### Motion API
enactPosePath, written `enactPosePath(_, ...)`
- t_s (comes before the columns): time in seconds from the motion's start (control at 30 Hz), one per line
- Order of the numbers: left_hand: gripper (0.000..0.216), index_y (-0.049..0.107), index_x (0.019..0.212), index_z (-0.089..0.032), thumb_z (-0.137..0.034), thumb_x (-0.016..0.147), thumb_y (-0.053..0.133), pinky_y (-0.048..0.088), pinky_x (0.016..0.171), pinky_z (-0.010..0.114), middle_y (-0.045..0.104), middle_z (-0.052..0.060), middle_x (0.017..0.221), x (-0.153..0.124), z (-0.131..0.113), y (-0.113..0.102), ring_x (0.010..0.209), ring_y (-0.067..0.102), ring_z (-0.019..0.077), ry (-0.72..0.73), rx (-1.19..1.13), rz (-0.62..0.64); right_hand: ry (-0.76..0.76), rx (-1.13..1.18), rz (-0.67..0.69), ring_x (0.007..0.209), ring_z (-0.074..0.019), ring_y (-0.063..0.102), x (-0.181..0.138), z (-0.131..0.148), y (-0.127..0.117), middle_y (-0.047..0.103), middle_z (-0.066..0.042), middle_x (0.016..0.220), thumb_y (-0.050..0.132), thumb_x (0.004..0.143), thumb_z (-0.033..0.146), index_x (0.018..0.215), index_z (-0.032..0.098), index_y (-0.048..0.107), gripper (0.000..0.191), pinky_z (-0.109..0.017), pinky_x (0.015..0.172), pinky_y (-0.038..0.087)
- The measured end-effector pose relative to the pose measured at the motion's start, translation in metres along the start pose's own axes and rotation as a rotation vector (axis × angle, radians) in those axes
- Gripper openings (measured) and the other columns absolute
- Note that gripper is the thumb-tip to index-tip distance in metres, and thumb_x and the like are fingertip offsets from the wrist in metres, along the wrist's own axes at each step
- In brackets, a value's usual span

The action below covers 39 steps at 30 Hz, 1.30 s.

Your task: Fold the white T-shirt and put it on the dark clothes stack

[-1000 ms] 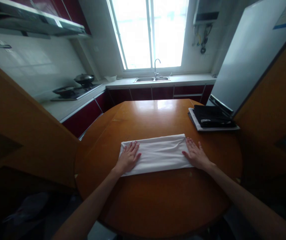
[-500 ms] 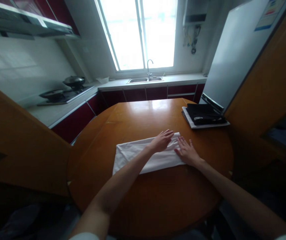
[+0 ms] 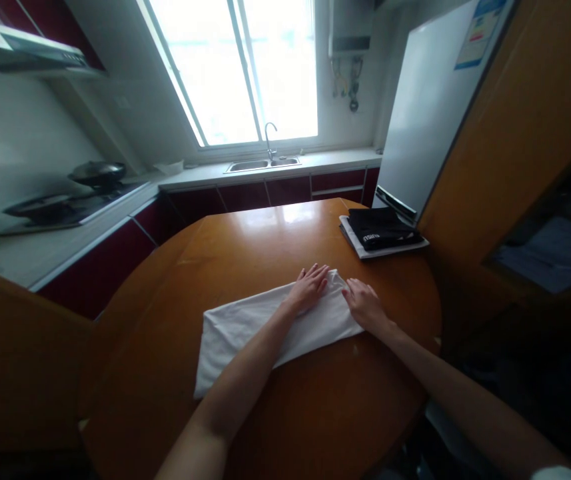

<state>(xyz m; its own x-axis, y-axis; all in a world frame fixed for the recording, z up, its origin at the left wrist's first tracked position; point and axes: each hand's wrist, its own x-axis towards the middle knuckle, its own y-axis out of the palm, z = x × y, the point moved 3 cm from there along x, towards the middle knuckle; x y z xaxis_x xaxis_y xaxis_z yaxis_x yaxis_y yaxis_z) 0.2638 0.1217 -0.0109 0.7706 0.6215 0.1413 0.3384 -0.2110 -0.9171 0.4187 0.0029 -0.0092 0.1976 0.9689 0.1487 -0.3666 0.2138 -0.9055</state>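
Observation:
A white cloth (image 3: 245,327), folded into a long strip, lies on the brown wooden table (image 3: 265,247). It looks like a garment, but its kind does not show. My left hand (image 3: 309,288) rests flat on its upper right part, fingers stretched out. At the cloth's right end lies my right hand (image 3: 364,303), its fingers extended and touching the edge. My left forearm crosses over the cloth and hides part of its lower side.
A stack of folded clothes (image 3: 382,230), black on top and white below, sits at the table's far right. Beyond are a sink (image 3: 264,164), a stove with pans (image 3: 96,175) on the left, and a fridge (image 3: 422,113) on the right.
The view has turned to the right. My left hand has slid a little back along the cloth, away from its right end. My right hand has shifted out to the cloth's right edge.

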Motion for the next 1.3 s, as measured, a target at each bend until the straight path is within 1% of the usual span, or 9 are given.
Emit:
enactPosePath(0.1,0.050,0.044,0.152,-0.026,-0.042,0.107,0.029,0.020,0.123,0.054,0.046,0.005,0.156,0.002,-0.002,-0.001,0.150,0.031,0.0252,0.011,-0.016,-0.071,0.134,0.046,-0.069,0.109,-0.0263,0.065,0.030,0.004,-0.009,0.073,-0.015,0.115,0.044,0.101,0.043,0.108,0.019,0.073,0.038,-0.035,0.094,0.046)
enactPosePath(0.2,0.042,0.056,0.143,-0.024,-0.033,0.105,0.039,0.031,0.119,0.047,0.059,0.007,0.145,0.007,-0.002,-0.006,0.138,0.048,0.0249,0.019,-0.026,-0.138,0.220,0.160,-0.015,0.087,-0.0234,0.069,0.051,0.002,-0.007,0.077,-0.011,0.093,0.061,0.092,0.044,0.086,0.020,0.074,0.027,-0.029,0.074,0.046)
enactPosePath(0.37,0.038,0.069,0.128,-0.022,-0.018,0.100,0.044,0.046,0.104,0.035,0.069,0.010,0.123,0.044,-0.001,-0.017,0.112,0.063,0.0226,0.058,-0.060,-0.144,0.224,0.261,-0.041,0.081,-0.0205,0.070,0.056,-0.008,-0.001,0.078,-0.010,0.089,0.056,0.094,0.039,0.083,0.020,0.074,0.028,-0.026,0.065,0.041)
enactPosePath(0.6,0.013,0.078,0.084,-0.017,-0.018,0.086,0.065,0.052,0.084,0.028,0.071,0.006,0.091,0.095,0.004,-0.010,0.084,0.064,0.0164,0.269,-0.291,0.097,0.239,0.265,-0.065,0.080,-0.0192,0.070,0.052,-0.011,-0.002,0.078,-0.010,0.088,0.052,0.095,0.032,0.079,0.019,0.074,0.030,-0.025,0.063,0.036)
enactPosePath(0.73,0.015,0.074,0.085,-0.013,-0.016,0.088,0.060,0.050,0.071,0.024,0.069,0.004,0.085,0.100,0.019,-0.004,0.074,0.061,0.0134,0.216,-0.335,0.028,0.254,0.255,-0.066,0.081,-0.0188,0.069,0.053,-0.012,-0.001,0.078,-0.010,0.088,0.053,0.096,0.033,0.081,0.020,0.074,0.029,-0.025,0.064,0.035)
enactPosePath(0.9,0.016,0.072,0.081,-0.013,-0.017,0.089,0.059,0.050,0.073,0.025,0.068,0.004,0.081,0.099,0.025,0.010,0.075,0.060,0.0142,0.166,-0.369,-0.084,0.272,0.228,-0.045,0.083,-0.0196,0.068,0.049,-0.011,-0.003,0.078,-0.010,0.092,0.054,0.096,0.034,0.085,0.020,0.075,0.028,-0.026,0.065,0.036)
enactPosePath(1.0,0.016,0.074,0.091,-0.014,-0.020,0.091,0.059,0.051,0.074,0.025,0.071,0.006,0.089,0.099,0.025,0.013,0.079,0.063,0.0149,0.161,-0.399,-0.122,0.280,0.160,-0.023,0.083,-0.0206,0.069,0.045,-0.011,-0.007,0.077,-0.012,0.093,0.051,0.098,0.036,0.085,0.020,0.075,0.031,-0.027,0.067,0.037)
enactPosePath(1.17,0.026,0.072,0.111,-0.015,-0.023,0.098,0.052,0.053,0.081,0.028,0.071,0.010,0.106,0.097,0.025,-0.011,0.089,0.066,0.0170,0.148,-0.414,-0.186,0.314,0.078,-0.080,0.088,-0.0201,0.068,0.038,-0.014,-0.018,0.076,-0.013,0.099,0.043,0.102,0.031,0.091,0.020,0.073,0.034,-0.028,0.070,0.037)
enactPosePath(1.3,0.020,0.077,0.107,-0.022,-0.026,0.092,0.065,0.049,0.097,0.032,0.069,0.007,0.111,0.086,0.012,-0.027,0.100,0.065,0.0194,0.249,-0.269,-0.049,0.251,0.145,0.040,0.085,-0.0199,0.068,0.034,-0.010,-0.014,0.076,-0.008,0.091,0.055,0.096,0.044,0.085,0.022,0.071,0.030,-0.027,0.067,0.037)
